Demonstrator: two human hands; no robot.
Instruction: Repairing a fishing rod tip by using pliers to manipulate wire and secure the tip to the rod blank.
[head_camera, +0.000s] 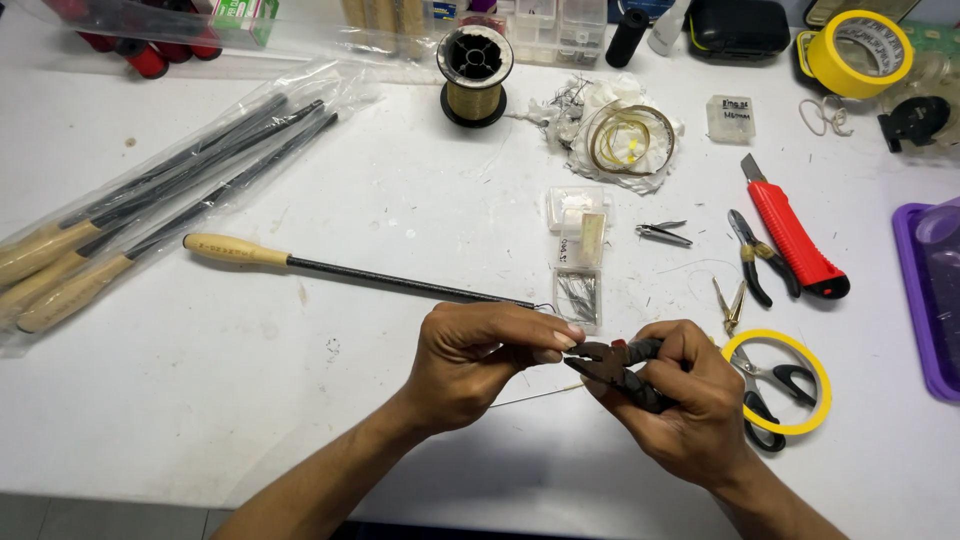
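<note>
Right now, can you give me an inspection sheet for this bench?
Surface: white table, marked with small scuffs and scattered wire scraps.
Job's things: dark pliers in the right hand; the left hand pinches something too small to tell at the plier tips; a thin rod with a pale handle lies just beyond.
Clutter: bagged rods, spool, coiled wire on tissue, red utility knife, small pliers, nail clipper, scissors lying across a yellow tape roll, second yellow tape roll, small clear packets.
Hands: both closed in grips, fingertips meeting.
Cables: nothing seen.
Surroundings: purple tray at the right edge, cases at the back.
</note>
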